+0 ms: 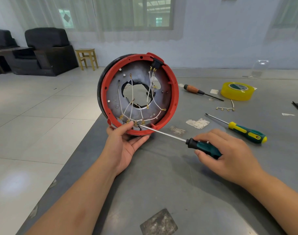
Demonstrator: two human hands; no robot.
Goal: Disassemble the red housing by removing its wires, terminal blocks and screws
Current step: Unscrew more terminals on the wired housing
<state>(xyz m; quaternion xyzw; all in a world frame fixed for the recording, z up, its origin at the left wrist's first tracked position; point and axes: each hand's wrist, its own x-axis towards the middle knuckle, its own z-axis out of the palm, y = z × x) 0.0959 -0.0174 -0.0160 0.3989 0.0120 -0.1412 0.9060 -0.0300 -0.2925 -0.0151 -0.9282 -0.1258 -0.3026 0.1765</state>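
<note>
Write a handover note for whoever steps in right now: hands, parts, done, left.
Left hand holds the red housing upright at its lower rim, table edge. Right hand grips the dark green screwdriver, tip at the terminal row by the lower rim.
Done: one loose wire set with terminals lies near the yellow tape.
Left: white wires, the terminal row, the black switch block.
</note>
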